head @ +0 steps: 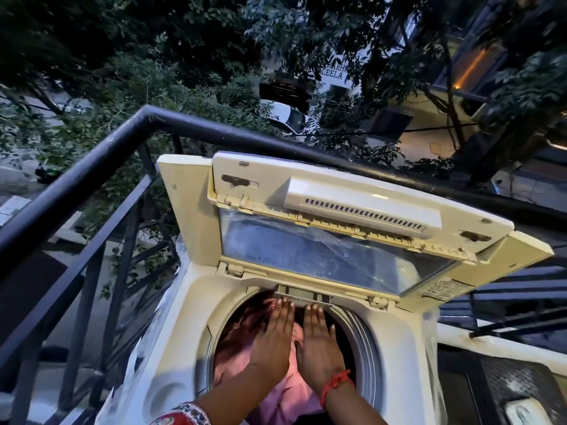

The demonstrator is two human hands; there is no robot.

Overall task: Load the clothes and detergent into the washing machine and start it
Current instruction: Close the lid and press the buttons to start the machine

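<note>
A cream top-loading washing machine (190, 326) stands with its folding lid (337, 210) raised. Pink clothes (233, 360) lie inside the round drum opening (365, 338). My left hand (271, 335) and my right hand (317, 342) reach over the drum side by side, palms down and fingers stretched flat. Their fingertips reach the small grey panel (303, 294) at the drum's back rim. Neither hand holds anything. A red thread circles my right wrist. No detergent is in view.
A black metal railing (92, 167) runs behind and to the left of the machine. Beyond it are trees, a parked white car (285, 115) and a building. A dark box-like unit (515, 391) sits at the lower right, close to the machine.
</note>
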